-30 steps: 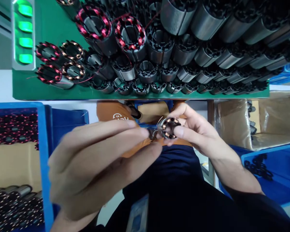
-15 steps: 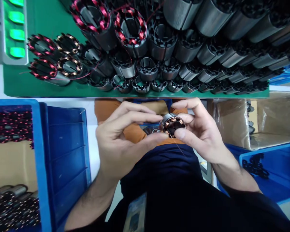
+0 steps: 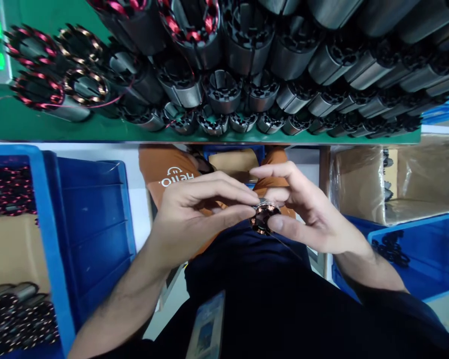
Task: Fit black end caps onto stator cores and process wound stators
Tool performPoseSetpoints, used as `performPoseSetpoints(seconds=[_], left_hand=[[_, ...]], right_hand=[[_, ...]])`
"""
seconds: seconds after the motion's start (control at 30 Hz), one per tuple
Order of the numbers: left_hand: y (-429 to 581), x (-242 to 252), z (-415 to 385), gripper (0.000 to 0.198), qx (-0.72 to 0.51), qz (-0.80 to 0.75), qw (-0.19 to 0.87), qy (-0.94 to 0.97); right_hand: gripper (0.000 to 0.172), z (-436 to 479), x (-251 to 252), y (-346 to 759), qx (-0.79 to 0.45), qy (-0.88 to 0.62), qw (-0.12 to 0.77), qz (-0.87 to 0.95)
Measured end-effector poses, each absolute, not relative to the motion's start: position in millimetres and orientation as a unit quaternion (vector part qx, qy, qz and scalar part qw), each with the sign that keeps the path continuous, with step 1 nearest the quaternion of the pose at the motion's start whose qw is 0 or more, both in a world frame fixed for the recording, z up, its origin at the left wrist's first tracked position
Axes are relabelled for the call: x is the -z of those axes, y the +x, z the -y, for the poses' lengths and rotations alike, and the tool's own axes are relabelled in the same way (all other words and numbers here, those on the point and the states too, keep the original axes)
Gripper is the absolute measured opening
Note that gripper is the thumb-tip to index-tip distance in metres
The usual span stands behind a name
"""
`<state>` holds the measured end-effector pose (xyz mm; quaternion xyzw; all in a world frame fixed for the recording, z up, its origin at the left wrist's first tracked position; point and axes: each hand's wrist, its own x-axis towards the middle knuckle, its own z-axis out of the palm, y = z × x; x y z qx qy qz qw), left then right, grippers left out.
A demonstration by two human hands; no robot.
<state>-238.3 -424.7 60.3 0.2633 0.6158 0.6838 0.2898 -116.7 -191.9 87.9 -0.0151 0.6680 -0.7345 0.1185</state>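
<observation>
A small metal ring-shaped core wound with copper wire [image 3: 264, 218] is held between both hands above my lap, its open end tilted up toward the camera. My right hand [image 3: 310, 214] grips its right side, thumb at the near rim and fingers behind. On the left side, my left hand [image 3: 198, 214] pinches at the rim between thumb and fingertips. A thin loose wire trails from the core down to the right, over my dark clothing. The far side of the core is partly hidden by fingers.
Rows of metal cores, some with pink or copper windings, stand on the green bench [image 3: 115, 134] ahead. Blue crates [image 3: 93, 224] holding wound cores are at left. A plastic-lined box [image 3: 422, 179] and a blue bin [image 3: 430, 259] with black parts are at right.
Both hands and the copper-wound core have moved lower in the view. My left fingers have drawn closer together at the rim. The camera view has shifted, showing more of the orange-clad legs.
</observation>
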Motion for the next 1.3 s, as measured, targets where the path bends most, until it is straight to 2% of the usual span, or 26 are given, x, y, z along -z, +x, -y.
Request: performPoseSetpoints(seconds=[0.13,0.27,0.43,0.5,0.57,0.63,0.7,0.77,0.83,0.9,0.97,1.0,1.03,1.1,1.2,1.3], left_hand=[[-246.2,-72.1,424.8,0.008,-0.643,-0.643,0.262,0.325],[-244.6,-73.3,424.5,0.011,-0.587,-0.679,0.297,0.325],[-231.7,-37.4,423.2,0.027,-0.607,-0.624,0.456,0.185],[-228.9,-22.8,426.8,0.035,-0.612,-0.615,0.479,0.129],[-228.0,-21.0,433.3,0.032,-0.641,-0.652,0.390,0.110],[-227.4,-33.1,439.5,0.033,-0.664,-0.695,0.234,0.148],[-225.5,-52.1,442.1,0.057,-0.632,-0.726,0.128,0.239],[-222.0,-67.6,441.0,0.071,-0.572,-0.743,0.105,0.332],[-217.7,-73.4,438.9,0.068,-0.530,-0.752,0.120,0.374],[-213.9,-70.0,437.9,0.076,-0.533,-0.749,0.125,0.373],[-211.5,-63.0,437.6,0.091,-0.551,-0.738,0.111,0.374],[-211.0,-59.9,437.0,0.094,-0.553,-0.734,0.098,0.382],[-210.8,-57.7,436.0,0.093,-0.549,-0.731,0.082,0.398],[-211.0,-56.4,432.6,0.077,-0.533,-0.731,0.046,0.424],[-211.9,-60.3,426.9,0.045,-0.537,-0.744,0.005,0.399],[-212.9,-66.5,424.5,0.032,-0.535,-0.771,-0.010,0.345]], right_hand=[[0.063,191.1,-87.8,-117.9,0.684,-0.017,0.119,-0.719],[0.062,190.6,-79.6,-114.2,0.699,-0.006,0.108,-0.707],[0.065,190.5,-78.3,-109.7,0.763,0.032,0.096,-0.639],[0.065,189.9,-82.0,-109.2,0.764,0.054,0.087,-0.637],[0.066,189.7,-84.0,-109.4,0.757,0.061,0.080,-0.646],[0.068,190.9,-83.1,-110.3,0.751,0.048,0.078,-0.654],[0.070,193.8,-80.4,-111.6,0.745,0.036,0.079,-0.661],[0.071,197.0,-78.3,-113.3,0.739,0.026,0.083,-0.669],[0.074,198.7,-78.4,-115.6,0.728,0.010,0.089,-0.680],[0.075,197.9,-80.0,-118.2,0.703,-0.010,0.076,-0.707],[0.066,195.4,-81.4,-120.3,0.666,-0.025,0.018,-0.746],[0.054,194.2,-81.6,-120.8,0.647,-0.028,-0.021,-0.762],[0.040,193.4,-81.2,-120.9,0.632,-0.028,-0.056,-0.772],[0.018,193.4,-78.9,-119.7,0.622,-0.009,-0.104,-0.776],[0.022,197.0,-73.3,-115.8,0.634,0.091,-0.149,-0.753],[0.021,203.1,-67.7,-112.3,0.633,0.162,-0.220,-0.724]])
